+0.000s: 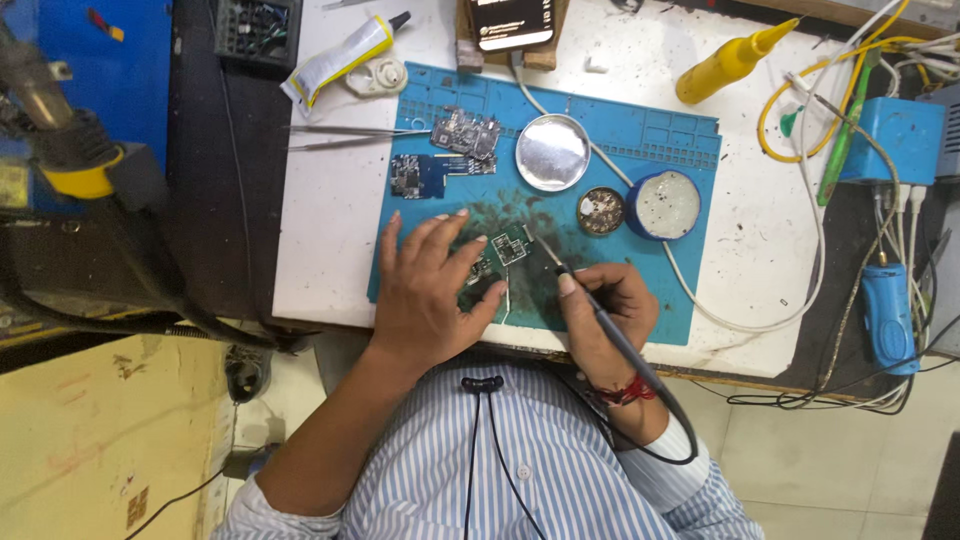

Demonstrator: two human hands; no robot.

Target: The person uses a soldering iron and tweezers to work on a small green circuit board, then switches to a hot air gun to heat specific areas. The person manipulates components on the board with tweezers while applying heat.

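left hand point(428, 290) is down flat on the blue work mat point(640, 135), fingers spread and relaxed, pressing on a small green circuit board point(508, 248) to pin it in place, thumb curled in against the board's near edge. not gripping it, just holding it down. the board sits near the middle of the mat, on a patch that is smudged dark with residue.

right hand point(605, 315) is clenched round a slim soldering iron point(590, 305), held like a pen, and the thin metal tip is angled up and left, touching the right edge of that green board. the iron's dark cable runs back along the wrist, past a red thread bracelet point(625, 392), and loops by the striped shirt sleeve.

further up the mat, two more circuit boards: a dark blue one point(413, 175) and a greyer one point(467, 133) just beside it, well apart from the hands. a pair of tweezers point(350, 135) lies across the mat's left edge onto the white table point(320, 230). a round shiny metal lid point(552, 152) rests on the mat, and to its right a small tin of brass wool point(601, 211) stands touching a blue-rimmed round tub point(664, 205).

off the mat, a yellow squeeze bottle point(728, 64) lies tilted on the table, a white glue tube point(335, 58) at upper left, a phone point(512, 22) at the top edge with a white cable trailing down.
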